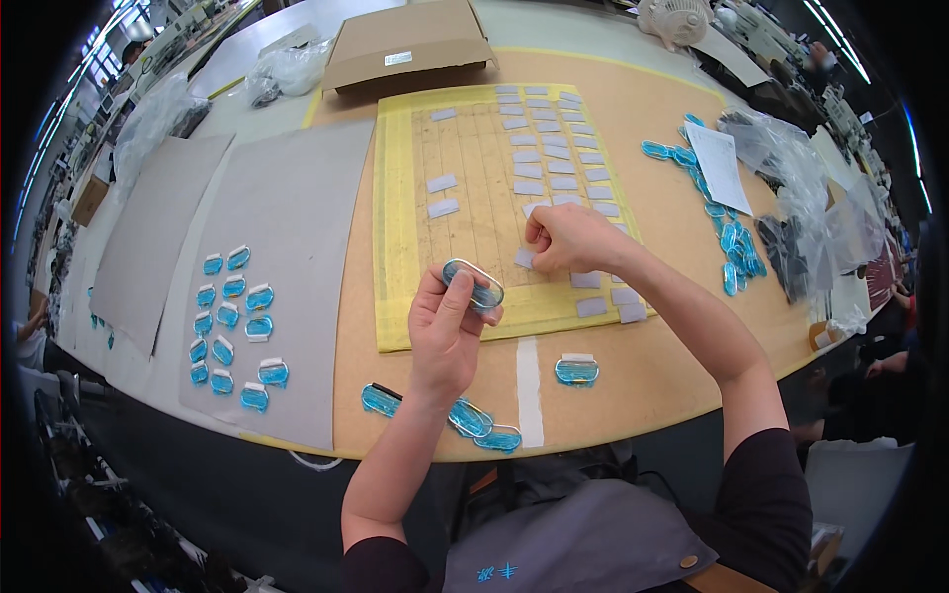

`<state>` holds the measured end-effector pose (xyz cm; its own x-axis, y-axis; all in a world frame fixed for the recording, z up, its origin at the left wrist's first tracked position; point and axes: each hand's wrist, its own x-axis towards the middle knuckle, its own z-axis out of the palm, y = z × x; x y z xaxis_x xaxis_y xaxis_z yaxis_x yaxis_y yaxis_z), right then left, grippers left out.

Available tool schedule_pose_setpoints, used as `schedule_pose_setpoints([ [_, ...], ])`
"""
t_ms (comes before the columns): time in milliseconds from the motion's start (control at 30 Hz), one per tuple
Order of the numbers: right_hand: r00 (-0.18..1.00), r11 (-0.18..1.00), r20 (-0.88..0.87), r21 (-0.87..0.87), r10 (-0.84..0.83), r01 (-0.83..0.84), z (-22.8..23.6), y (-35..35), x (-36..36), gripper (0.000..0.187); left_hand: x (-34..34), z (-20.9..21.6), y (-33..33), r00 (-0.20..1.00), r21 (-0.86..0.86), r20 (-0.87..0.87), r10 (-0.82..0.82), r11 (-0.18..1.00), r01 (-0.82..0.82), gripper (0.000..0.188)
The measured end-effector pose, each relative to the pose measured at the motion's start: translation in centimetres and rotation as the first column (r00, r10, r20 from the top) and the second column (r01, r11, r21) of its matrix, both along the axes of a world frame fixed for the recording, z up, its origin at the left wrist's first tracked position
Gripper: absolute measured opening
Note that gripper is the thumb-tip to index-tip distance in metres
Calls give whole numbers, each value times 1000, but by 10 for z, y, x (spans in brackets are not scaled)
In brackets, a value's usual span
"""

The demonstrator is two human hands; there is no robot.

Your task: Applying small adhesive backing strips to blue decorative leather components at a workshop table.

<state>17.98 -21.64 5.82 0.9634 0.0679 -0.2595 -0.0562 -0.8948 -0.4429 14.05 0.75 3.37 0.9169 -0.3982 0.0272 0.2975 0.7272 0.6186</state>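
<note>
My left hand (440,331) holds an oval metal ring (479,285) up over the near edge of a yellow-bordered board (395,306), thumb across it. With fingers pinched, my right hand (575,237) is at a small pale grey rectangular patch (524,258) on that board; its fingertips partly cover the patch. More such patches (562,183) lie in rows on the board's right half, with a few at its left. Below my left hand, several blue-filmed oval rings (470,417) lie at the table edge, partly behind my forearm. A single blue oval ring with a pale tab (576,371) sits to the right.
Blue oval rings with pale tabs (227,314) are spread over a grey sheet (297,217) at left. To the right lie a pile of blue rings (732,242), a white paper (720,168) and clear plastic bags (791,168). A cardboard box (410,44) stands at the back.
</note>
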Motion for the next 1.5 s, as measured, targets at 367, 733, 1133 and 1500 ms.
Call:
schedule_pose_setpoints([
  [367, 999, 997, 12, 58, 45, -45, 7, 4, -19, 15, -8, -3, -6, 992, 214, 129, -1, 976, -26, 8],
  [733, 972, 313, -230, 920, -52, 235, 19, 4, -66, 16, -14, -8, -9, 950, 372, 165, -266, 909, 190, 15],
  [1133, 962, 257, -271, 928, -28, 269, 4, -6, -82, 22, -20, -5, -13, 868, 487, 241, -434, 828, 279, 40],
  [1500, 965, 226, -246, 939, -86, 259, -3, -5, -88, 21, -20, -9, -16, 888, 449, 271, -373, 864, 226, 42],
])
